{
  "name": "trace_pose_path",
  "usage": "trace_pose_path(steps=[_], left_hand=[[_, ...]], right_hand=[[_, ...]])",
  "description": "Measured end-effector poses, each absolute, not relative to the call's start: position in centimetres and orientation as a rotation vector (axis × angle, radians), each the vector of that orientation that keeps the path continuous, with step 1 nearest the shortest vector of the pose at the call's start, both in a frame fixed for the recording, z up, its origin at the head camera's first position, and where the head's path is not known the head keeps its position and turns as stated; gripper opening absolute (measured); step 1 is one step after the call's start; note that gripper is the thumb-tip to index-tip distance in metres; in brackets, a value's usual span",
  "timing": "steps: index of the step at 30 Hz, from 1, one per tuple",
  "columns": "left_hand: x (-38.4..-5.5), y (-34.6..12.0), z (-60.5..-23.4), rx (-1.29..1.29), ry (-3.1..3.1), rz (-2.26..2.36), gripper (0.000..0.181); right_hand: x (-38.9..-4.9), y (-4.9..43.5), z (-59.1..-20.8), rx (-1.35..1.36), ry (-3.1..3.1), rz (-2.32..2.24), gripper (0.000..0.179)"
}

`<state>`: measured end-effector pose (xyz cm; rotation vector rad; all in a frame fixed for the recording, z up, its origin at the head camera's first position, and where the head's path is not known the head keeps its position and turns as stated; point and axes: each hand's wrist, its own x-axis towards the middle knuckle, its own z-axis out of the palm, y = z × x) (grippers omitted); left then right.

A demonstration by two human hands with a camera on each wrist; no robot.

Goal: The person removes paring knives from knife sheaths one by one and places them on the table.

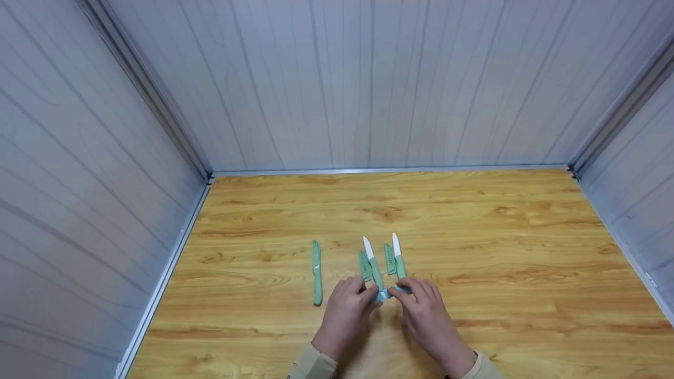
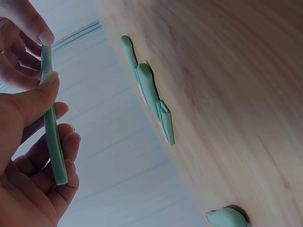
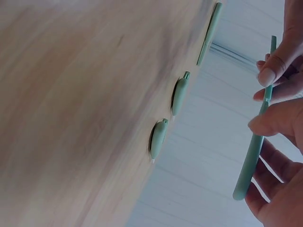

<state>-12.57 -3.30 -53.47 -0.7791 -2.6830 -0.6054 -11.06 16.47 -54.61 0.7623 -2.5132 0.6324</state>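
Both hands hold a green paring knife (image 3: 248, 170) with its blade in a green sheath (image 2: 54, 146), lying crosswise between them. My left hand (image 1: 347, 305) grips the sheath, thumb on the near face and fingers curled behind it. The handle end is in my right hand (image 1: 425, 313), with the thumb on one side and fingers on the other. Handle and sheath meet between the two thumbs. Just beyond the hands lie two unsheathed paring knives, a middle one (image 1: 375, 271) and a right one (image 1: 399, 263), with white blades pointing away.
Two loose green sheaths, one left (image 1: 364, 266) and one right (image 1: 389, 259), lie beside the bare knives. A sheathed green knife (image 1: 316, 273) lies left of the hands. The wooden table (image 1: 253, 210) meets pale panel walls (image 1: 337, 95) at the back and sides.
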Motion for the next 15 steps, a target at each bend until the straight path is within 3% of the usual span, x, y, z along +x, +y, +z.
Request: trace_pose_path(steps=[15], left_hand=[[-12.15,-2.66,-53.54,-0.774,-2.668,-0.508,0.024]], right_hand=[[-11.24,16.2,-54.5,0.684,-2.558,0.61,0.034]])
